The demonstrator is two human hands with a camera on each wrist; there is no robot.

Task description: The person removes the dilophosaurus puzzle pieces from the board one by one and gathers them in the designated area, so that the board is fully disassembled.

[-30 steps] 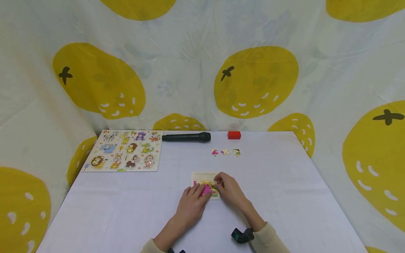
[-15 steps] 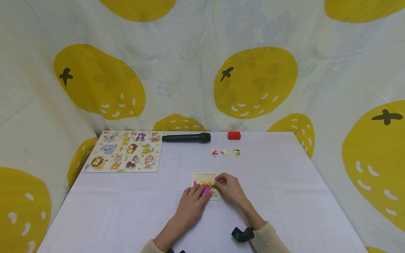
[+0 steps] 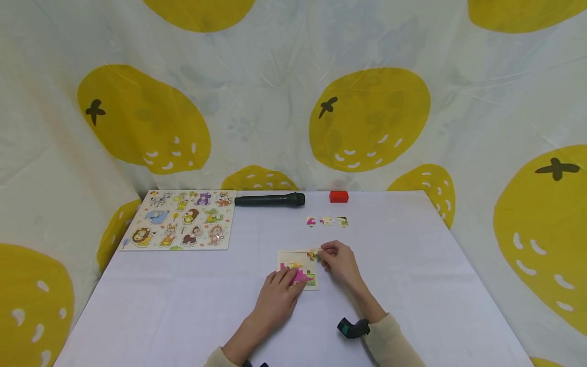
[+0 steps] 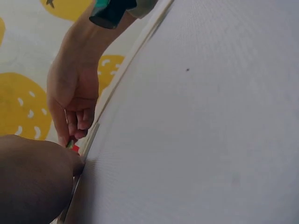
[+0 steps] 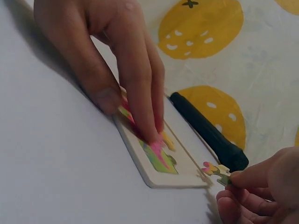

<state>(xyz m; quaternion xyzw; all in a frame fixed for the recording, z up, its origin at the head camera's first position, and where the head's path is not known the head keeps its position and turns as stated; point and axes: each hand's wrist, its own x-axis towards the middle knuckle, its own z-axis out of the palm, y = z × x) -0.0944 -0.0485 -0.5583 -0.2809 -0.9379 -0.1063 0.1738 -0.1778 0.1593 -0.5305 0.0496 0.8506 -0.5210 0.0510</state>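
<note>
A small wooden jigsaw puzzle tray (image 3: 293, 251) lies mid-table, its lower part filled with pink and green pieces. My left hand (image 3: 275, 298) rests on it, fingertips pressing the pink pieces; in the right wrist view its thumb lies by the tray's near edge. My right hand (image 3: 340, 262) pinches a jigsaw puzzle piece (image 5: 217, 172) between thumb and index finger. That piece, coloured yellow, pink and green, is held above the tray's top right corner. In the left wrist view the left hand (image 4: 35, 179) hides most of the tray, with the right hand (image 4: 74, 93) beyond.
Three loose jigsaw pieces (image 3: 327, 221) lie in a row behind the tray. Farther back are a red block (image 3: 339, 197) and a dark microphone (image 3: 269, 199). An animal puzzle board (image 3: 179, 219) lies at the left. A patterned curtain hangs behind the table.
My right hand has moved up and slightly right, lifting the jigsaw piece from the pieces in the tray toward its top right corner. My left hand has stayed put.
</note>
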